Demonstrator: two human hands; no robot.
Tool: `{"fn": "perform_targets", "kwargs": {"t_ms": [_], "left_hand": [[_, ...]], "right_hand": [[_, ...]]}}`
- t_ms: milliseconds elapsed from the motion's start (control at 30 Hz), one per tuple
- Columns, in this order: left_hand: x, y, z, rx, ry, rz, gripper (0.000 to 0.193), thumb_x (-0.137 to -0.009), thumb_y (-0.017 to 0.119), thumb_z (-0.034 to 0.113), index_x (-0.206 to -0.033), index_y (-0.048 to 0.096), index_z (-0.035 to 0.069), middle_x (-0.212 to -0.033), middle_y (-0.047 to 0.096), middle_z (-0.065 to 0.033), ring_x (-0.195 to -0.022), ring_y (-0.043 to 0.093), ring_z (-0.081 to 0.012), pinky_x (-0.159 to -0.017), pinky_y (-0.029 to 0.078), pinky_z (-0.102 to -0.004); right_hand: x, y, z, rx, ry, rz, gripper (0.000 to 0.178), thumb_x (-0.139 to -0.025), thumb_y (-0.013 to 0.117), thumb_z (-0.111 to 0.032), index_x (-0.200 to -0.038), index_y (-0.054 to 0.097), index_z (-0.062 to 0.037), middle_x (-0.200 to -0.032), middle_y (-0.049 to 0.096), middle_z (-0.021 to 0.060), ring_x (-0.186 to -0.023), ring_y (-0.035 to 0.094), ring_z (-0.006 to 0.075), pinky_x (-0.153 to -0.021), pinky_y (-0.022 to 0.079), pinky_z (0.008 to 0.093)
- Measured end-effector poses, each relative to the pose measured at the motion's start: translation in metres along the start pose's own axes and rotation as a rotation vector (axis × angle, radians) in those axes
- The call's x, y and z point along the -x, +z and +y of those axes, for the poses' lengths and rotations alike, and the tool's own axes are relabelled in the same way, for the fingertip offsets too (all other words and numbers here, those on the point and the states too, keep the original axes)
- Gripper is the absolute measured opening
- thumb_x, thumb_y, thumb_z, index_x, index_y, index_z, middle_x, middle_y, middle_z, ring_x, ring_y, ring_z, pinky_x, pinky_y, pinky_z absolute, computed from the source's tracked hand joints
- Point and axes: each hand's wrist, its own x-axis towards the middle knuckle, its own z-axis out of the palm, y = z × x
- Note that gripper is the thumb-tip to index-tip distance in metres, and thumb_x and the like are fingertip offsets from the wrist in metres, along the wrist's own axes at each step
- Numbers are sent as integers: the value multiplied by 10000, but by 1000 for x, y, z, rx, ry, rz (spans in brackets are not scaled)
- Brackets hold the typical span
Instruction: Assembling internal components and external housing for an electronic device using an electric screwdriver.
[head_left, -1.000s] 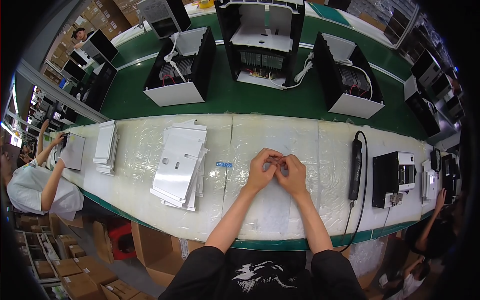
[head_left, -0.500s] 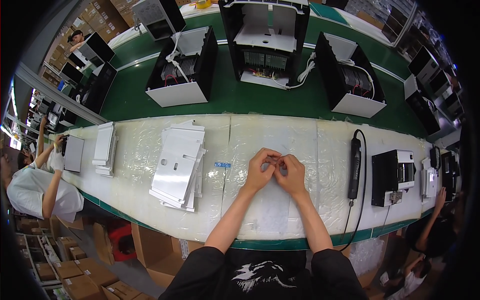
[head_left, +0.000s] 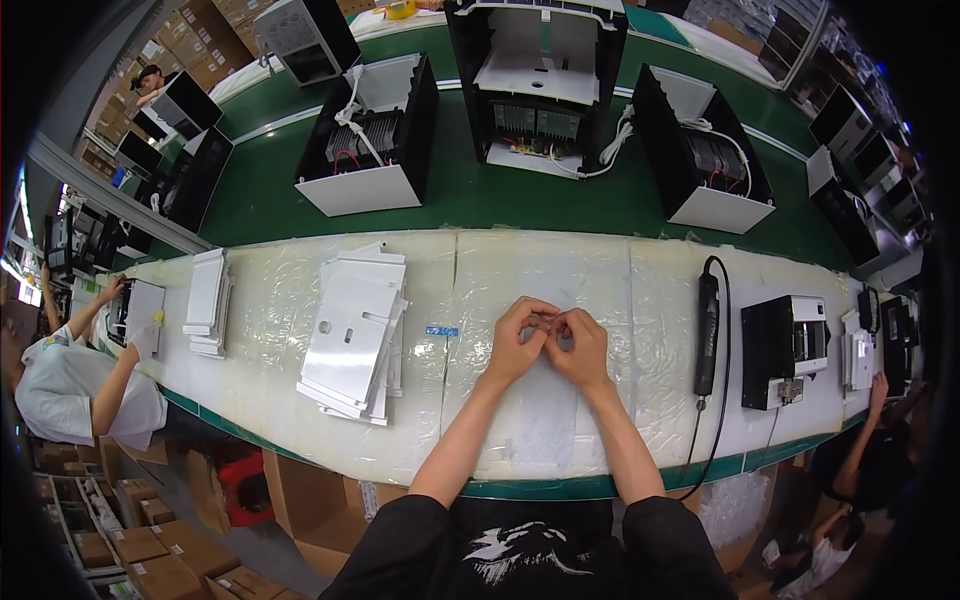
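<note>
My left hand (head_left: 522, 340) and my right hand (head_left: 580, 345) meet over the middle of the plastic-covered bench (head_left: 540, 430). Their fingertips are pinched together, touching each other. Anything between them is hidden or too small to make out. Left of my hands lies a stack of white sheet-metal panels (head_left: 350, 335) with cut-out holes, and a small blue label (head_left: 442, 331) is on the bench between. To the right, a black electric screwdriver (head_left: 707, 335) lies with its cable looped beside it.
Beyond the bench, a green conveyor (head_left: 460, 205) carries black-and-white housings (head_left: 365, 190) with wiring inside. A black desktop device (head_left: 785, 350) stands at right. More white panels (head_left: 208, 300) lie at far left, near a co-worker in a white shirt (head_left: 90, 385). Cardboard boxes (head_left: 310, 500) stand below the edge.
My hands stay pinched together in nearly the same spot. The co-worker at left has moved a gloved hand up against the white-sided unit there. The view has shifted very slightly.
</note>
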Motion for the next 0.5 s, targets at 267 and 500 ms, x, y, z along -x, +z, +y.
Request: {"fn": "perform_targets", "kwargs": {"t_ms": [267,500], "left_hand": [[2,-3,-1,16,-17,21,294,-750,467,-127,-1011,575,-45,-1014,559,-91,-866,607,-140,-768,496,-239],[2,-6,0,13,-38,19,291,-758,458,-128,-1013,570,-44,-1007,571,-89,-860,615,-134,-765,493,-237]], "right_hand": [[0,3,-3,-12,14,-2,117,-653,648,-43,-733,565,-25,-682,560,82,-577,564,209,-529,461,309],[1,6,-2,-11,26,-4,116,-650,642,-46,-724,555,-26,-682,557,84,-575,565,209,-528,466,310]]}}
